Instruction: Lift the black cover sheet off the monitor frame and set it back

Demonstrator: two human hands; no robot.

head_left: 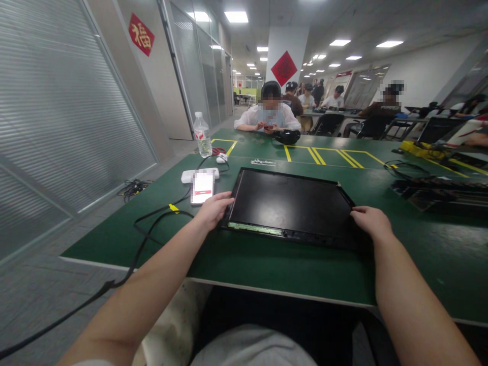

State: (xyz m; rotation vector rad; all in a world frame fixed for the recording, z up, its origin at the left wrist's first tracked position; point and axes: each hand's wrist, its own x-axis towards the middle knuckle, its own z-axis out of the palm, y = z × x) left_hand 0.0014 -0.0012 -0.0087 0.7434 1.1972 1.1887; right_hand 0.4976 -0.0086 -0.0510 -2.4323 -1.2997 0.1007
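A black flat display panel [292, 201] lies just over the green table, tilted a little, with a green circuit strip [255, 229] along its near edge. My left hand [216, 209] grips the panel's left side, fingers on the frame and thumb out of sight. On the opposite side, my right hand [371, 221] is closed around the right edge, its fingertips partly hidden beneath. Beside my left hand is a phone [203, 187] with a lit screen, leaning against a white power strip [186, 176].
A water bottle [202, 134] stands at the far left of the green table [125, 239]. A black cable [141, 249] runs off the left edge. Small white pieces [264, 162] lie behind the panel. Dark panels [438, 195] are stacked at right. A person [269, 114] sits opposite.
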